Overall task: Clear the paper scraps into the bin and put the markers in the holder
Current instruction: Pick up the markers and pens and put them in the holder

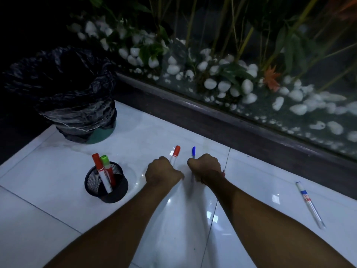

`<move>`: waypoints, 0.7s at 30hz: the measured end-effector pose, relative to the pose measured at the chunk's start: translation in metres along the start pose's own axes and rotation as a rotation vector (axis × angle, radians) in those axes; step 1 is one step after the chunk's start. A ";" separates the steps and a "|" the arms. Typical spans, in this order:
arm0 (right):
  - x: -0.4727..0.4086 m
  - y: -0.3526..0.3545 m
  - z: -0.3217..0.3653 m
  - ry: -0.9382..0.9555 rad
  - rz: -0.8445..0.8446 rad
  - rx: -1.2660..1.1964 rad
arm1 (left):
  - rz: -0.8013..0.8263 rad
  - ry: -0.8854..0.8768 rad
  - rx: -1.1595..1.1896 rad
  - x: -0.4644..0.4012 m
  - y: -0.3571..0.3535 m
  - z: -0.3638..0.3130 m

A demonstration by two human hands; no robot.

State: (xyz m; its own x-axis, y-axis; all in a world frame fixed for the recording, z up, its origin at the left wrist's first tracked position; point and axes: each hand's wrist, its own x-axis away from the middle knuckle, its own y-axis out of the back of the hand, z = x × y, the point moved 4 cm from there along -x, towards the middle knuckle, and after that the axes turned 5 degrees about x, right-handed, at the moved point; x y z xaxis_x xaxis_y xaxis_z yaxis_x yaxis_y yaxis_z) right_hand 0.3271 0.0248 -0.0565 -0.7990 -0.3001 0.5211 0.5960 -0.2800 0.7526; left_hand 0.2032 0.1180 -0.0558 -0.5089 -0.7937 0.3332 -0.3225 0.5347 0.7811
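My left hand (163, 172) is closed around a red-capped marker (176, 151) whose cap sticks out beyond the fist. Just to its right, my right hand (205, 168) grips a blue-capped marker (193, 151) the same way. Both fists rest low over the white tiled floor (58, 171). Left of them stands a black mesh holder (106, 185) with a red marker (98, 165) and a green-capped marker (105, 161) in it. One more marker with a blue band (309, 204) lies on the tiles at the right. No paper scraps are visible.
A bin lined with a black bag (63, 93) stands at the back left on the tiles. A dark ledge (231, 128) under a glass panel with white pebbles and plants runs diagonally along the back.
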 end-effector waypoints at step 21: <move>0.025 0.022 0.065 0.377 0.026 -0.252 | 0.021 -0.139 0.369 -0.004 0.077 -0.027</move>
State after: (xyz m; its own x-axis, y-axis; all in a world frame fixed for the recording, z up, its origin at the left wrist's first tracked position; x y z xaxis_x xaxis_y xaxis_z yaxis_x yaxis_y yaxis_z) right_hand 0.3152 0.0708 -0.0006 -0.7263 -0.6078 0.3210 0.6538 -0.4668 0.5956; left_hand 0.2016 0.1542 0.0171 -0.6135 -0.7480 0.2531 -0.5632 0.6391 0.5238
